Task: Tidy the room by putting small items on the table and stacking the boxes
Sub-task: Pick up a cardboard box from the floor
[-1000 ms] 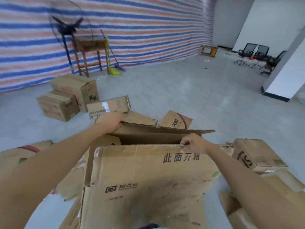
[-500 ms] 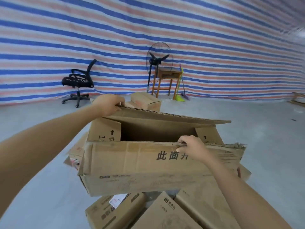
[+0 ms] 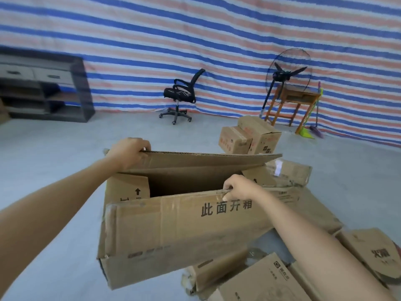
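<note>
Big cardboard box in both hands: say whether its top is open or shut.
Open. The left hand grips the far flap, the right hand pinches the near flap, and the dark inside of the box shows between them.

On my feed, a tarp [image 3: 195, 29] striped blue, red and white covers the whole back wall. At far left a dark cabinet [image 3: 78, 92] stands against it on the grey floor [image 3: 65, 148]. It has two pale drawers [image 3: 32, 74] near its top and open shelves below, and it looks blurred. Near the middle a black chair [image 3: 181, 94] on castors stands alone, its back leaning to the right. Further right I see a black fan [image 3: 286, 74] on a pole, its round cage in front of the tarp. Near the right edge, a purple broom [image 3: 316, 129] and a green dustpan [image 3: 306, 133] stand by the wall.
</note>
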`<state>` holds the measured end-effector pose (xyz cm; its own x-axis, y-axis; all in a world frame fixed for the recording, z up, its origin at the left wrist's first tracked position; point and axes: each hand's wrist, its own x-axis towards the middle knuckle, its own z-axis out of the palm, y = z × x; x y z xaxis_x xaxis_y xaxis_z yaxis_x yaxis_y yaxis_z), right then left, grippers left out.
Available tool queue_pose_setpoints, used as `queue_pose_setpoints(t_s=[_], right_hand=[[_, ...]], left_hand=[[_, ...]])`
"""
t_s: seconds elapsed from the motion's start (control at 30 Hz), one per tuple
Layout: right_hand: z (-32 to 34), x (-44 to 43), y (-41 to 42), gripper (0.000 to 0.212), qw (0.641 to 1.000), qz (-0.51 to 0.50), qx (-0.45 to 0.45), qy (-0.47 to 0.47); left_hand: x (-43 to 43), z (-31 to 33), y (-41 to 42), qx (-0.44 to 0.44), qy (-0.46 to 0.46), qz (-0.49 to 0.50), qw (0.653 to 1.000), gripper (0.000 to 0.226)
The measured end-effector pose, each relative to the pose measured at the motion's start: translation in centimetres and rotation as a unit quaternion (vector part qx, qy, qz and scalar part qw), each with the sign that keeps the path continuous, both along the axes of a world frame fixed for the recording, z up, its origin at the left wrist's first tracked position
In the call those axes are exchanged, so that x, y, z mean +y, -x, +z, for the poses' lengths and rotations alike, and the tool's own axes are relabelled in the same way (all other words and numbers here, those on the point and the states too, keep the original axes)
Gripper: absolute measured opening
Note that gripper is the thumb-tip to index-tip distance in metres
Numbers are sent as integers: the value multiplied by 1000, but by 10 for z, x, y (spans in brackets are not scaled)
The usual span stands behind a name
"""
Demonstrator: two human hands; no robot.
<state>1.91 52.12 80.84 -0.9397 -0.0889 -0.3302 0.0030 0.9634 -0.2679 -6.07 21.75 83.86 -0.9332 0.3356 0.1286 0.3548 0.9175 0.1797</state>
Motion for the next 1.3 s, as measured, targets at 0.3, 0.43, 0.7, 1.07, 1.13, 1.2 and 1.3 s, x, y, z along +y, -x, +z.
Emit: queue_pose_setpoints(t_s=[0.3, 0.43, 0.7, 1.07, 1.13, 1.2, 1.3], right_hand=[[-47, -197, 78, 25, 977, 196, -56, -59], [-50, -262, 107, 22, 957, 272, -64, -76], [-70, -349, 194, 15, 922, 376, -73, -54], [-95, -459, 353, 22, 876, 478, -67, 1], [-101, -478, 369, 10, 866, 496, -57, 7], [-107, -497, 379, 10, 856, 514, -56, 16], [-117, -521, 389, 14, 839, 543, -39, 15]], left_hand=[[-202, -39, -15, -30, 14, 148, 988, 23], [-264, -41, -14, -42, 24, 211, 976, 25], [-334, -56, 4, -67, 23, 314, 947, 27], [-406, -77, 87, -85, 4, 475, 876, 23], [-412, -83, 95, -80, 3, 505, 859, 22], [-416, -87, 98, -79, -6, 534, 842, 20], [-426, -92, 97, -79, -27, 573, 815, 21]])
